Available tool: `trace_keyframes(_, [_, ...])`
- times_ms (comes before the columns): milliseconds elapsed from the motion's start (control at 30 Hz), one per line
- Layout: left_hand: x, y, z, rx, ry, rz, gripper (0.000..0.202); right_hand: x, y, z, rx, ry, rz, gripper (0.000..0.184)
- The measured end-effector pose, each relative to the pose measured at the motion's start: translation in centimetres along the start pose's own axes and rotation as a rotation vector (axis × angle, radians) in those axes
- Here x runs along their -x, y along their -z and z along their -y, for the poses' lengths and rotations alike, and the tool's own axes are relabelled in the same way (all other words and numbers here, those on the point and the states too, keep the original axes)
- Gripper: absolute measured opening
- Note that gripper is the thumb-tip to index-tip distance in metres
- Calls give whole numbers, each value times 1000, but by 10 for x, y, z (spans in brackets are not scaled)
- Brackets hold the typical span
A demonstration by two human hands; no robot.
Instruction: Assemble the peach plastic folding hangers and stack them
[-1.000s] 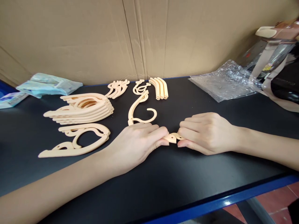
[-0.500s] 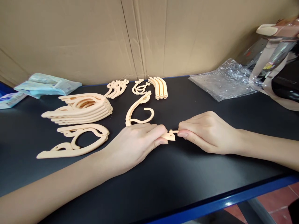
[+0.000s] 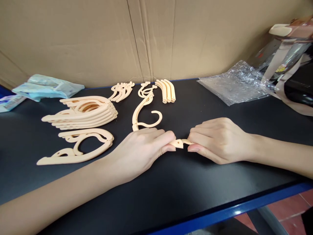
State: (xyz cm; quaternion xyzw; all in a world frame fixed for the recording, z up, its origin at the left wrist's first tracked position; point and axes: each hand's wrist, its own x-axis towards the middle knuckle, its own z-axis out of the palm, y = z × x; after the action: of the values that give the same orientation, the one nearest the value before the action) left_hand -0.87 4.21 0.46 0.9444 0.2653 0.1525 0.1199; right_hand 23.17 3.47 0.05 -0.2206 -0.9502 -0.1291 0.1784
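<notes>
My left hand [image 3: 149,148] is closed on a cream plastic hanger arm [image 3: 178,143], whose end with a small hole sticks out past the thumb. In my right hand [image 3: 217,141], the fingers pinch a thin curved cream hanger piece [image 3: 186,141]; most of it is hidden in the grip. Its tip meets the end of the hanger arm, but I cannot tell whether they are joined. Just beyond my left hand lies a cream folding hanger [image 3: 138,112] with its hook [image 3: 157,121] curling right; its near end is hidden behind the fingers.
Left are a stack of folded hangers [image 3: 95,123] and a folded hanger [image 3: 73,160]. Small hooks [image 3: 121,91] and loose hanger arms [image 3: 168,91] lie at the back. Around the black table [image 3: 176,192] are blue packets [image 3: 46,88], clear plastic [image 3: 230,85] and a strapped bottle [image 3: 290,52].
My right hand has shifted slightly right and down, and its thin piece now sits lower against the arm's end. The far end of the folding hanger has moved a little left.
</notes>
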Motion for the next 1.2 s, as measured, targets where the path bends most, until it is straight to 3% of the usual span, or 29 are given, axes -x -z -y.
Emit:
trace_keyframes(200, [1,0,0,-28,-11,14,30,-2,4,1,160,115,-20,45])
trace_keyframes(400, [2,-1,1,-23,24,10,22,-3,5,1,174,115,-34,43])
trace_keyframes(667, [6,-3,0,26,43,4,17,-6,8,-6,43,77,18,38])
trace_keyframes(867, [7,-1,-1,-64,-12,-40,18,-8,9,-8,-92,56,50,26])
trace_keyframes(1033, [8,-1,1,-119,40,-120,26,-8,11,-8,-149,42,62,18])
trace_keyframes(1200, [7,-2,2,-104,179,-143,30,-6,12,-8,-171,41,79,16])
